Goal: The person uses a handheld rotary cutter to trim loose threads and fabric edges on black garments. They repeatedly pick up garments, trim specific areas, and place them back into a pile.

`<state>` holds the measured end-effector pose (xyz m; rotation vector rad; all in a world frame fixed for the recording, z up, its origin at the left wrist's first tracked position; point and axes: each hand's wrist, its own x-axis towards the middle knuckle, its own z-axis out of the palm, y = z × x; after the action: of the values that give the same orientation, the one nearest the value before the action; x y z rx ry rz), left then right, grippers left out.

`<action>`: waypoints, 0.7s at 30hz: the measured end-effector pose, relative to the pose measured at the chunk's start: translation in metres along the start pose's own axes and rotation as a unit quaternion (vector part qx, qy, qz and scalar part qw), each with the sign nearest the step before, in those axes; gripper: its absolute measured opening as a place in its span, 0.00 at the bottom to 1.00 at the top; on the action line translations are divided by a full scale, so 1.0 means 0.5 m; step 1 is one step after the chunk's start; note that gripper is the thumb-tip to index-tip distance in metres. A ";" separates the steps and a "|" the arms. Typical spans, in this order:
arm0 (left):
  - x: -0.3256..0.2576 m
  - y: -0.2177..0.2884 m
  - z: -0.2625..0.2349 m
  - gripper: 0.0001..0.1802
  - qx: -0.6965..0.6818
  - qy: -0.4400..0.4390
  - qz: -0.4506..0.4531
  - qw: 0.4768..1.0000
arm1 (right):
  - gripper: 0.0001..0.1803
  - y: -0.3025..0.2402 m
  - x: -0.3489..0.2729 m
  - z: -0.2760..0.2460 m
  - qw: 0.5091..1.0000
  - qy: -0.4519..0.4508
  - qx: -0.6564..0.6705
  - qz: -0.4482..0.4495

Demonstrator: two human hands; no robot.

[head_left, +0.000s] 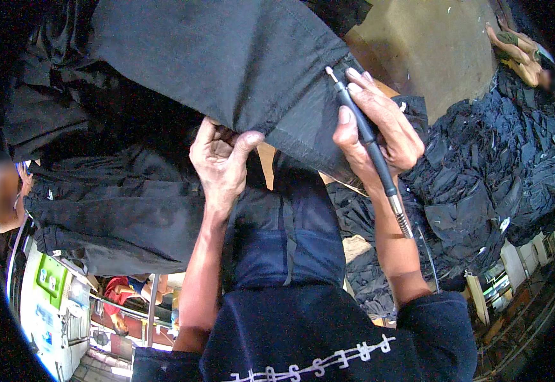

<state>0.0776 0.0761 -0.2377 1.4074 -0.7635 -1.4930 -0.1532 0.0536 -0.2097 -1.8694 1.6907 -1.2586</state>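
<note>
Two hands are working one black garment (226,57) stretched across the centre and far part of the scene. Left hand (221,159) is pinching a fold of the cloth at its near edge, thumb and fingers closed tight on the fabric, pulling it taut. Right hand (382,124), just to the right, is wrapped round a slim pen-like rotary tool (363,127) w/ a dark grip and a metal collar at the near end, a flexible cable trailing down past the forearm; the tip is lying at the garment's hem corner, touching or nearly so, can't tell which.

Judging by the drape, the fabric is soft, light, floppy, so prob. needing tension from both sides to stay flat; best hold looks like the folded edge by the hem, where the left hand is already gripping. Tool seems rigid and light, held like a pencil.

More dark clothes are lying in a heap (494,172) on the right; another person (519,54) is sitting far right.
</note>
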 end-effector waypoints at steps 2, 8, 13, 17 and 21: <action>0.001 0.001 -0.001 0.26 -0.005 -0.004 -0.005 1.000 | 0.14 0.000 0.001 0.000 1.000 -0.002 0.005 -0.006; 0.001 0.004 -0.002 0.24 0.023 -0.001 -0.018 1.000 | 0.14 0.000 0.000 -0.003 0.999 -0.031 0.031 -0.028; -0.002 0.000 0.000 0.24 0.009 0.003 -0.015 1.000 | 0.15 0.000 0.001 -0.007 0.996 -0.059 0.041 -0.051; -0.002 -0.003 -0.006 0.27 0.030 -0.027 0.001 0.999 | 0.14 0.000 -0.002 -0.006 0.994 -0.067 0.060 -0.058; 0.000 -0.011 -0.008 0.29 0.035 -0.036 0.017 0.999 | 0.13 0.001 -0.006 -0.002 0.992 -0.073 0.081 -0.065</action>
<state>0.0806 0.0789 -0.2430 1.3918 -0.8878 -1.5102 -0.1541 0.0567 -0.2107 -1.9481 1.3693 -1.2338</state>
